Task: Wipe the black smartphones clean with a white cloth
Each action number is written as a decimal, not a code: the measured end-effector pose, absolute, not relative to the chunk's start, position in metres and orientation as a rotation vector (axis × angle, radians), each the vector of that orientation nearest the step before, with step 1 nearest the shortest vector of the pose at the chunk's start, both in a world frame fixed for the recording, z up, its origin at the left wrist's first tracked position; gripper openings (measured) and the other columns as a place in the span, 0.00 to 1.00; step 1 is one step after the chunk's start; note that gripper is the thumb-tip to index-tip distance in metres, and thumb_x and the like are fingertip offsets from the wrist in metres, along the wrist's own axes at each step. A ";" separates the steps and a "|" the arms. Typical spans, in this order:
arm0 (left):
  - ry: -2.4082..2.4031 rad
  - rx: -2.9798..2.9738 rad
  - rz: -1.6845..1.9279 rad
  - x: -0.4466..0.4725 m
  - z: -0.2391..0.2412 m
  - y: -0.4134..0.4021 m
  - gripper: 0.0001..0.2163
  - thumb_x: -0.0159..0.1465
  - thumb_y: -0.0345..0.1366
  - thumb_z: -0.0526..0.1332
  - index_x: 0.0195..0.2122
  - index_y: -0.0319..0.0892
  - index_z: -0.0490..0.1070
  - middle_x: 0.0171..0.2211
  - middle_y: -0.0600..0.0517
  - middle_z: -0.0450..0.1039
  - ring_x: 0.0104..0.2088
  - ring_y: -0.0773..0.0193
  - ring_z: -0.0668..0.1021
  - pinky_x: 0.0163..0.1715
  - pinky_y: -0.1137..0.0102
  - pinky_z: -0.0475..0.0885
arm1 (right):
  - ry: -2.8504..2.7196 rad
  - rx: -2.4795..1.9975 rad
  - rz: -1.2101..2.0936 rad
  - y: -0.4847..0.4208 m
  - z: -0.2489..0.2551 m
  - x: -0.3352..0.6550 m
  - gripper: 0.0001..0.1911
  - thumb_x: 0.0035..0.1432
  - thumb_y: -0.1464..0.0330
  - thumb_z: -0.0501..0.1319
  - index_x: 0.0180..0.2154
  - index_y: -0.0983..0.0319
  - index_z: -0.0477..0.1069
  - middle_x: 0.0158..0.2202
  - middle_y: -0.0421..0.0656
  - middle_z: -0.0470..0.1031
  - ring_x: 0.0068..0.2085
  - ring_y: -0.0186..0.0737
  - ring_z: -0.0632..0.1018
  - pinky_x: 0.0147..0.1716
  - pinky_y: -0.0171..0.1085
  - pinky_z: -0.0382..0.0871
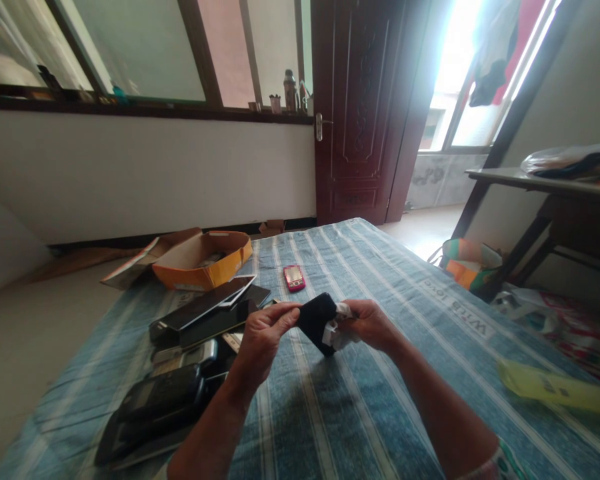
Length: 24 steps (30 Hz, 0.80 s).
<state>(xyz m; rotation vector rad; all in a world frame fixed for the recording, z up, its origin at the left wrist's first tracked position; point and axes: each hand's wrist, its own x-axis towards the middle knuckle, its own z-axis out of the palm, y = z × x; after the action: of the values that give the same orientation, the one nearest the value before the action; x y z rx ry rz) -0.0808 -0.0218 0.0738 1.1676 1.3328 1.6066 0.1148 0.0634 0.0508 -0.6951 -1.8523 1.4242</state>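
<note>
Over the bed [410, 307], I see the left hand [263, 333] pinching the black device [315, 317] at nine o'clock, the right hand [373, 325] grasping a wipe [347, 339] against it at three; light, even pressure seems best.

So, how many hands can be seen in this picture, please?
2. The left hand pinches the left side of a black device; the right hand holds crumpled white cloth or tissue at its right side. No third hand shows.

A thermos [291, 93] stands on the ledge [180, 113] — near it, a dark-red door [350, 160].
</note>
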 end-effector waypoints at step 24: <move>1.507 1.500 1.374 -0.059 0.020 -0.007 0.12 0.57 0.41 0.63 0.36 0.40 0.81 0.36 0.49 0.82 0.37 0.58 0.81 0.41 0.69 0.75 | -2.721 -0.884 -0.134 0.051 0.061 0.112 0.09 0.60 0.78 0.57 0.36 0.61 0.73 0.34 0.44 0.74 0.37 0.41 0.73 0.35 0.36 0.62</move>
<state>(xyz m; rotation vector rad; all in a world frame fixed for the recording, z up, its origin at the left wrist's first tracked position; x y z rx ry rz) -0.0595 -0.0068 0.0196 1.5003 1.5074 1.3736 0.1122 0.0506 0.0606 -0.8838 -2.7214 -0.1341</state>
